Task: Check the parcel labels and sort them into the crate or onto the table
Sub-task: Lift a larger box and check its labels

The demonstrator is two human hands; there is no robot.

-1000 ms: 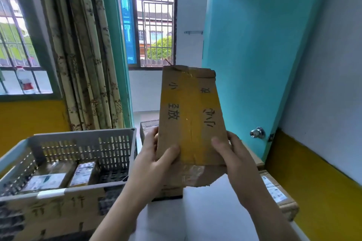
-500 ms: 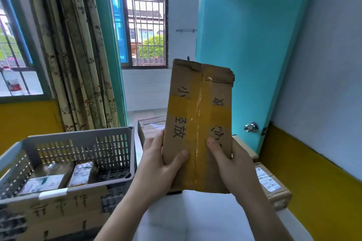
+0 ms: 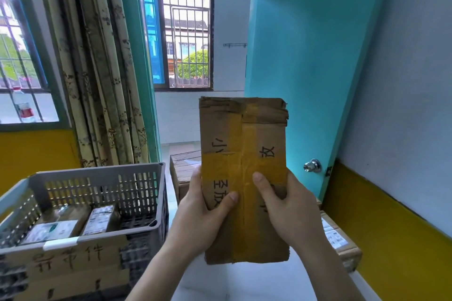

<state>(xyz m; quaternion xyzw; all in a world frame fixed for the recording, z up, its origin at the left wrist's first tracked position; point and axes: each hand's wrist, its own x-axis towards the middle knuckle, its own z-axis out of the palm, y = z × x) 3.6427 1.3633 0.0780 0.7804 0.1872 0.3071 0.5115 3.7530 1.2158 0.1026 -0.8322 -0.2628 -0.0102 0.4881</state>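
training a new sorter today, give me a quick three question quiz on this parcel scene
1. True or false: both hands hold the cardboard parcel upright above the table.
2. How many parcels lie inside the grey crate?
A. none
B. two
C. five
3. Fill in: the left hand grips the parcel's left edge, and the right hand grips its ____ edge.

Key
1. True. Each thumb lies across the taped front.
2. B. A larger labelled parcel and a smaller labelled parcel sit side by side.
3. right
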